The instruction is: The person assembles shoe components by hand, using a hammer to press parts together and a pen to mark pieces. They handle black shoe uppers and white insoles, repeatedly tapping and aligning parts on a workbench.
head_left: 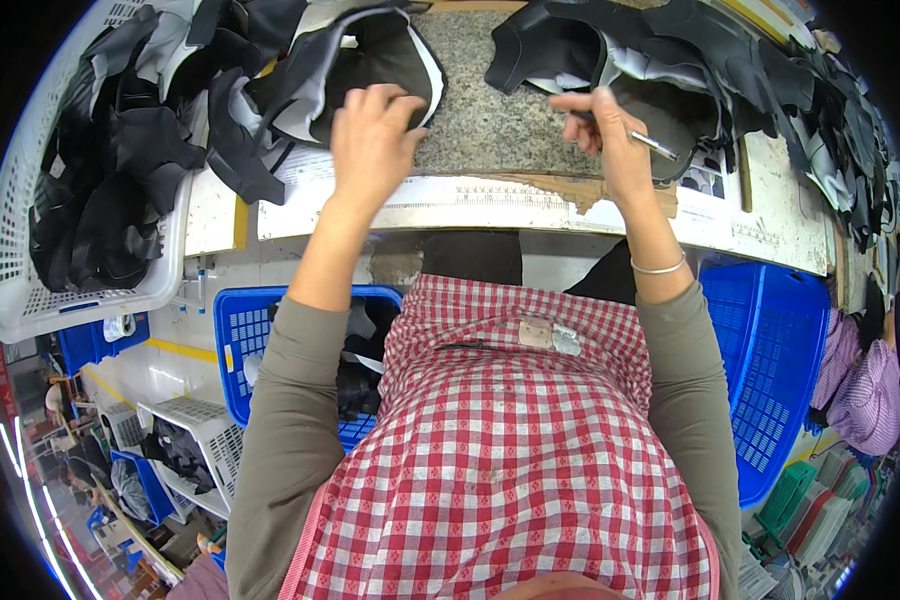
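At upper centre, the left grip (375, 145) curls over a black piece (390, 60) on the worktop (480, 120) — pinching or not, one cannot tell — and should steady its edge, while the right grip (615, 140), upper right, wrapped round a pen (653, 145), had best avoid stray marks.

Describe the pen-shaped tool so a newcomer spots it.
Find the speckled stone slab on the workbench. At its right end, the right hand has the pen-shaped tool in its grip. Its slim silvery shaft stands out from the dark pieces nearby.

Pieces (315, 75) at either end of the slab (495, 130), basket (80, 310) left.
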Available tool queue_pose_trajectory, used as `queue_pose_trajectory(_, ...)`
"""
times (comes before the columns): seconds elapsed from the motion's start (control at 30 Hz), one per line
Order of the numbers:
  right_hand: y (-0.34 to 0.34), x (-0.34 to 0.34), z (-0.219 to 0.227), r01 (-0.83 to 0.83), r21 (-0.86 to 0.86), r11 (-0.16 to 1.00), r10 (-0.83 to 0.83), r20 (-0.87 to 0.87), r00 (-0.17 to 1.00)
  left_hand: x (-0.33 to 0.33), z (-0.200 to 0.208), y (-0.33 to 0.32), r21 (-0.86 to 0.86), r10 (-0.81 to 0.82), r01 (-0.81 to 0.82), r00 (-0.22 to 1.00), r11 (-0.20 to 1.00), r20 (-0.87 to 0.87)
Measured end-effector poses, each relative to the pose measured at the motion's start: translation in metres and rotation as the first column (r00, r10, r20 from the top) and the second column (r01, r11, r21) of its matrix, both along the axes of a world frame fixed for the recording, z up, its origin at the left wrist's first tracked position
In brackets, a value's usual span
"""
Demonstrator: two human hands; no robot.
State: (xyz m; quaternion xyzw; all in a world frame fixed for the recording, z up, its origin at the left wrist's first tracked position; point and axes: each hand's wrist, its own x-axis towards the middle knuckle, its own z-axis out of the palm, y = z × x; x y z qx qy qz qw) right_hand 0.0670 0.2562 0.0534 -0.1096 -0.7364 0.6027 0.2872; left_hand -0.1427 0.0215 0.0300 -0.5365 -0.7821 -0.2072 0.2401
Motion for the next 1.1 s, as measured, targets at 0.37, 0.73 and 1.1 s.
queue_pose_trajectory(0.37,-0.044,-0.105,-0.032,-0.141,-0.181,0.973,0.140,-0.021,0.990,-0.021,-0.017,0.016,0.010,-0.032,0.030,0.985,0.999,0.168)
queue_pose_trajectory(0.73,-0.044,-0.129,-0.051,0.010,-0.119,0.993,-0.014,-0.033,0.999,-0.043,-0.012,0.025,-0.081,0.071,-0.035,0.863,0.996,0.500)
queue_pose_trajectory(1.1,-0.050,-0.138,-0.061,0.116,0.244,0.963,-0.119,-0.002,0.993,-0.045,-0.024,0.035,-0.008,0.120,-0.139,0.824,0.990,0.553)
